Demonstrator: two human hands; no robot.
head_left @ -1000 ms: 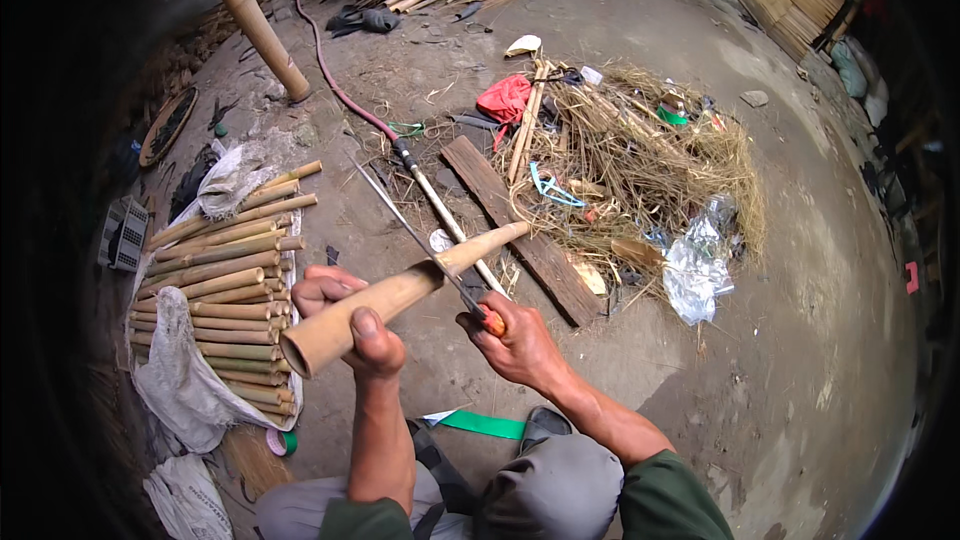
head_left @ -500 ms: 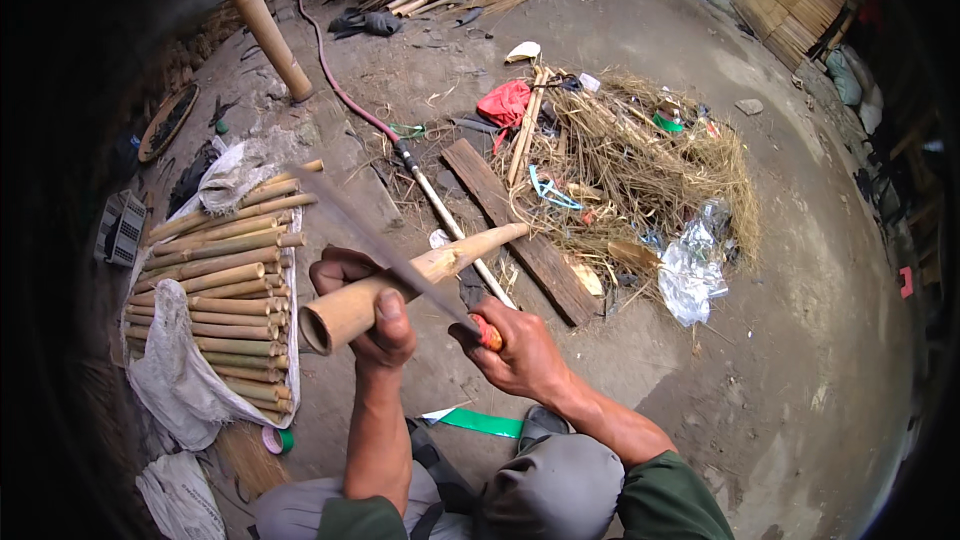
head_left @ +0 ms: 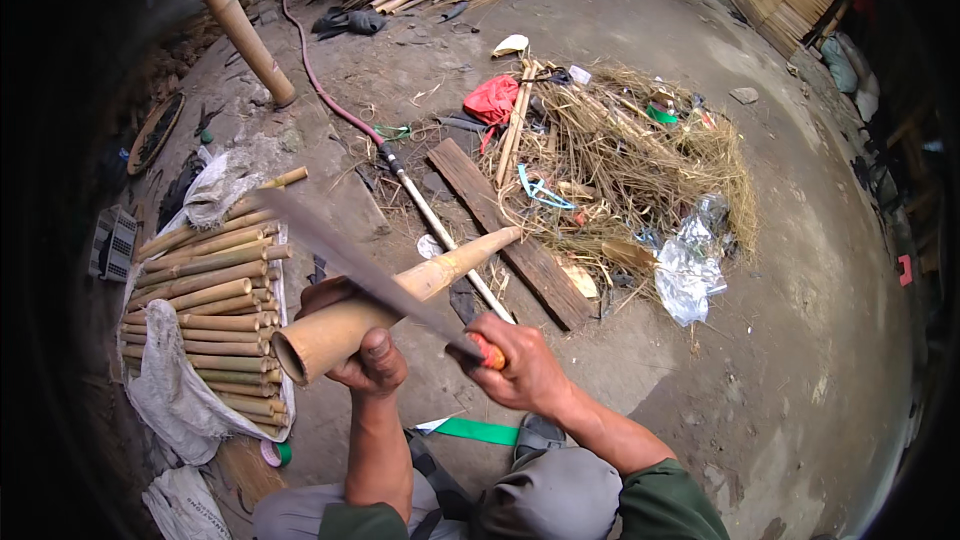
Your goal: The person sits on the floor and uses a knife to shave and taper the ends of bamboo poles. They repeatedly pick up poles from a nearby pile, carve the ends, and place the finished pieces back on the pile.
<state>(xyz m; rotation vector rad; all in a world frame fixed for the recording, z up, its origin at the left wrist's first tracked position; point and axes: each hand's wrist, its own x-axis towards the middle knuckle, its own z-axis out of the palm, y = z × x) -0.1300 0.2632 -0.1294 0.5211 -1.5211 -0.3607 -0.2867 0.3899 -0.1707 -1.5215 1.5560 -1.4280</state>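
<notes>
we've slid the blade (head_left: 350,258) along the bamboo tube (head_left: 328,336) toward 8 o'clock, shifting the work; left fingers (head_left: 378,350) wrapped round tube, right fingers (head_left: 497,387) round handle (head_left: 489,351).

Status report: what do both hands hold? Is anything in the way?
Left hand: bamboo piece. Right hand: orange-handled blade, crossing bamboo piece in view. Left hand close by; no other obstruction seen.

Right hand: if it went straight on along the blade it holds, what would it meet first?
Probably the bamboo piece in the left hand: the blade in the right hand points forward and left, crossing it in the picture. Depth is unclear, so the hand might pass above it.
</notes>
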